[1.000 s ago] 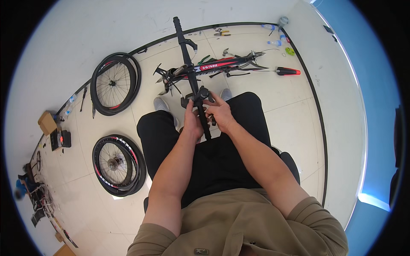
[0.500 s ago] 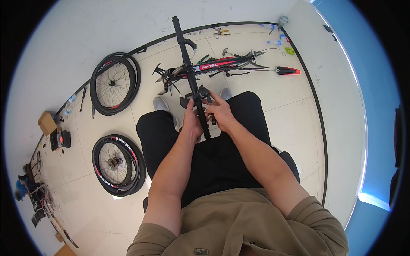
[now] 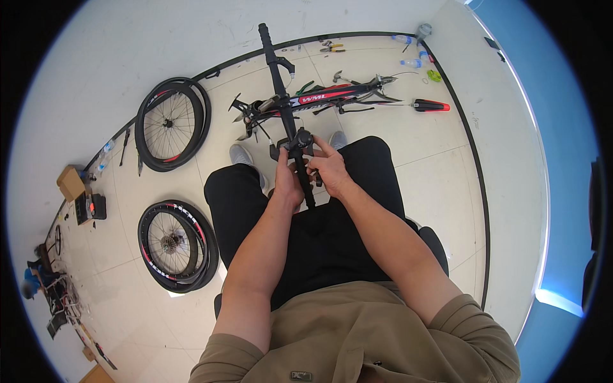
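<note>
A straight black bicycle handlebar (image 3: 276,76) runs away from my lap, between my knees. Around its near section, just below the black brake and shift lever (image 3: 300,142), my left hand (image 3: 289,183) is closed, thumb up against the lever's body. From the other side my right hand (image 3: 329,170) is closed on the lever unit, its forefinger stretched along it and the other fingers bent by the bar. A small dark part shows under those fingers; what it is I cannot make out. A second brake lever (image 3: 285,64) sits near the bar's far end.
Beyond my feet lies a black and red bicycle frame (image 3: 325,97). Wheels with tyres (image 3: 167,124) and a wheel with a cassette (image 3: 169,244) lie to the left. Pliers (image 3: 332,48), a hammer (image 3: 345,78), plastic bottles (image 3: 410,63) and a red-black mudguard (image 3: 431,106) lie farther off.
</note>
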`<move>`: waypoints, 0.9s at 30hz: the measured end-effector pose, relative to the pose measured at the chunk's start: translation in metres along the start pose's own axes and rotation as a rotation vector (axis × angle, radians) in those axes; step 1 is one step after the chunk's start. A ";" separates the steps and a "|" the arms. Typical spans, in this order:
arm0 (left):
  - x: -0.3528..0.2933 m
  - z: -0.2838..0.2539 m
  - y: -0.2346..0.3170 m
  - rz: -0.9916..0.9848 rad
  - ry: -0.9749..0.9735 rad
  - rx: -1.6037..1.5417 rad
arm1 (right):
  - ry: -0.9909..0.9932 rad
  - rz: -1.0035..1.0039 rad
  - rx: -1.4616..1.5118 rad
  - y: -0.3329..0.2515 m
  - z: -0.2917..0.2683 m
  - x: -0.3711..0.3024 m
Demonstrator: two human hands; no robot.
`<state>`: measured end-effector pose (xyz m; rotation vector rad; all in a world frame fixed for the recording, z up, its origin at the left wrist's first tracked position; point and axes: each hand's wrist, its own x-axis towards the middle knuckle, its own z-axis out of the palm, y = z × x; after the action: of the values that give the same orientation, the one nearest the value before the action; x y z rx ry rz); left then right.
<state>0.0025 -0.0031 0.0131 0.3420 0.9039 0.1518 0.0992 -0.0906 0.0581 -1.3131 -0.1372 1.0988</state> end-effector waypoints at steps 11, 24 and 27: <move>0.005 -0.004 0.001 -0.065 0.002 0.017 | -0.017 0.023 0.019 -0.003 -0.002 -0.003; 0.002 -0.003 0.000 -0.012 -0.002 0.005 | 0.009 0.036 0.017 -0.002 -0.002 -0.001; 0.001 -0.004 0.001 -0.007 -0.005 0.003 | 0.016 0.039 0.006 -0.004 0.001 -0.003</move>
<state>0.0001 -0.0017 0.0108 0.3415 0.9007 0.1427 0.0994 -0.0918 0.0631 -1.3240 -0.0969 1.1204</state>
